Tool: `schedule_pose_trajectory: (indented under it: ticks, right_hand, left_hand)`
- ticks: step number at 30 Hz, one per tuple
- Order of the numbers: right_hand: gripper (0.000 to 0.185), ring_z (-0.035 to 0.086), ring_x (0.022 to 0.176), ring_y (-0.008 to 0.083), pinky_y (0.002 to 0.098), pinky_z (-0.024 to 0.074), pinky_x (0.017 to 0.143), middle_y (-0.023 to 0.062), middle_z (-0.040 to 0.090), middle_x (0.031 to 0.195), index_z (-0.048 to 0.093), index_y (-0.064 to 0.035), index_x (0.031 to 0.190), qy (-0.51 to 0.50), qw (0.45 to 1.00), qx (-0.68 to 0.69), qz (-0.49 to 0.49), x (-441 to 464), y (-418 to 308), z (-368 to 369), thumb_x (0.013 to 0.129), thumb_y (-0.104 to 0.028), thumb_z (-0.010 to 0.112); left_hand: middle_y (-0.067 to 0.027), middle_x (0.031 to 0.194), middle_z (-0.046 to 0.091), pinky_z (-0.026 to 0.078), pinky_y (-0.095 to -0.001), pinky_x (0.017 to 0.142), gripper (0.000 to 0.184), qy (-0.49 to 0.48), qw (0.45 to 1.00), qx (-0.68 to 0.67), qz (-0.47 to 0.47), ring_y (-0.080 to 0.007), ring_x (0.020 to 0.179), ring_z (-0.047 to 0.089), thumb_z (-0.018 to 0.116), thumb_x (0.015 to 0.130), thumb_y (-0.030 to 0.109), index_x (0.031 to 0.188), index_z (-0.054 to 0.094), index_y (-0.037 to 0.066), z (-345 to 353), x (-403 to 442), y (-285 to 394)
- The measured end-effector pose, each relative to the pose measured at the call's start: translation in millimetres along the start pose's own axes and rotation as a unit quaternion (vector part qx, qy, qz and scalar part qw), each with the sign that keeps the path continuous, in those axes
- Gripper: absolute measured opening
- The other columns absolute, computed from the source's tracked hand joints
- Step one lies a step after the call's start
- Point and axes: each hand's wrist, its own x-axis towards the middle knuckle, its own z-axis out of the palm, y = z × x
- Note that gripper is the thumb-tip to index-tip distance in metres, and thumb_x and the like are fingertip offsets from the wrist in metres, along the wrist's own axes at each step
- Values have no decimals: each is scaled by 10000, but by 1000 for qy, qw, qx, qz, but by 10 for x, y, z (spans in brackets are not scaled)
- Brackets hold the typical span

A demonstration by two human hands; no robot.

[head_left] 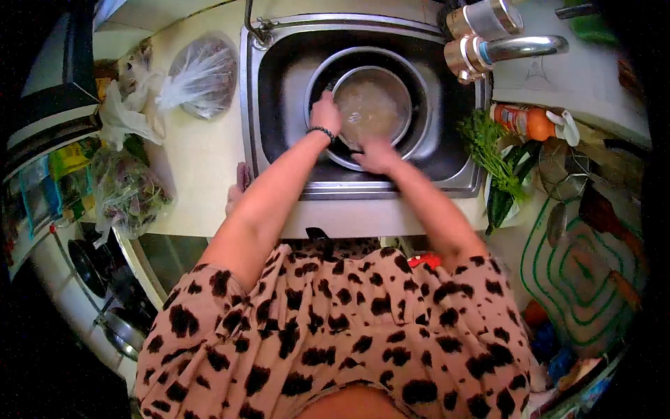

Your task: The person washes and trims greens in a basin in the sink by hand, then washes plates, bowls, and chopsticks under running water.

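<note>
A round metal pot [373, 105] holds cloudy, pale brownish water. It sits inside a larger metal basin [419, 73] in the steel sink [450, 91]. My left hand [326, 115], with a dark beaded bracelet at the wrist, is closed on the left side of the pot, at its rim; a small dark part shows by the fingertips. At the near edge of the pot is my right hand [375, 155], smeared by motion. Its fingers are partly hidden, and I cannot make out whether they hold anything. Whatever lies under the water is too blurred to name.
A metal faucet [516, 47] reaches in from the upper right. Leafy greens [485, 143], a dark green cucumber [502, 195] and an orange-capped bottle [516, 120] lie right of the sink. Plastic bags [202, 77] stand on the left counter [199, 157].
</note>
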Motion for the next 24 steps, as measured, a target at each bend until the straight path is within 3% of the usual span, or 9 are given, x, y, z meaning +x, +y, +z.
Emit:
schedule_pose_trajectory:
  ticks: [1, 4, 6, 8, 16, 19, 20, 23, 24]
  right_hand:
    - [419, 448, 1125, 359, 385, 324, 979, 250, 493, 1180, 504, 0, 1158, 149, 944, 280, -94, 285, -39, 401, 767, -143, 552]
    - [370, 496, 1052, 372, 379, 379, 920, 252, 532, 1108, 526, 25, 1086, 238, 883, 390, -106, 466, -234, 403, 720, -24, 512]
    - [382, 560, 956, 338, 368, 428, 846, 220, 594, 991, 584, 12, 1001, 41, 976, 208, -57, 239, 7, 139, 654, 89, 443]
    - [372, 567, 949, 321, 358, 432, 834, 206, 604, 966, 603, -2, 975, -17, 971, 223, -85, 117, 307, 113, 651, 83, 441]
    - [388, 488, 1072, 349, 399, 363, 947, 213, 521, 1149, 572, -8, 1059, 190, 869, 390, -239, 515, 110, 322, 701, 48, 434]
    - [454, 419, 1162, 348, 373, 295, 1018, 218, 471, 1228, 477, 2, 1187, -160, 949, 218, -160, 376, 397, 168, 739, 37, 420]
    - [454, 419, 1162, 348, 373, 295, 1018, 218, 471, 1228, 477, 2, 1187, -159, 950, 218, -159, 398, 230, 113, 739, 37, 420]
    - [356, 485, 1018, 307, 352, 364, 930, 197, 516, 1085, 505, -2, 1110, 266, 842, 449, -136, 742, -106, 222, 755, 11, 475]
    - [356, 485, 1018, 307, 352, 364, 930, 197, 516, 1085, 505, -2, 1110, 266, 840, 452, -139, 784, -77, 300, 755, 11, 475]
  left_hand:
    - [-298, 864, 584, 444, -493, 761, 202, 4, 1000, 2, -22, -445, 863, 565, 432, 812, 72, 992, 486, -3, 22, -37, -12]
    - [-298, 844, 583, 447, -490, 739, 213, 3, 999, -6, -31, -446, 845, 565, 442, 802, 69, 995, 483, -10, -31, -75, -67]
    - [-299, 843, 583, 451, -484, 735, 216, 5, 1000, 16, -16, -446, 839, 565, 449, 793, 62, 993, 483, -12, -54, 18, -116]
    - [-297, 849, 583, 454, -483, 741, 221, -13, 1000, 8, -7, -447, 850, 564, 462, 784, 58, 994, 486, -8, -66, 23, -102]
    - [-288, 914, 586, 447, -490, 785, 247, -30, 999, 25, -36, -440, 902, 562, 485, 776, 69, 1019, 499, 22, 21, 111, -201]
    - [-280, 926, 588, 449, -484, 791, 255, -40, 997, 34, -65, -436, 907, 564, 491, 774, 71, 1025, 501, 26, 48, 124, -124]
    - [-280, 926, 588, 449, -484, 791, 255, -40, 997, 33, -64, -436, 907, 564, 491, 774, 71, 1025, 501, 26, 48, 120, -100]
    - [-277, 931, 589, 450, -479, 798, 258, -30, 996, 47, -66, -429, 912, 565, 495, 777, 81, 1029, 504, 28, 27, 131, -93]
    - [-274, 934, 590, 451, -476, 799, 262, -16, 996, 45, -70, -425, 915, 566, 497, 780, 94, 1034, 502, 28, 33, 157, -118]
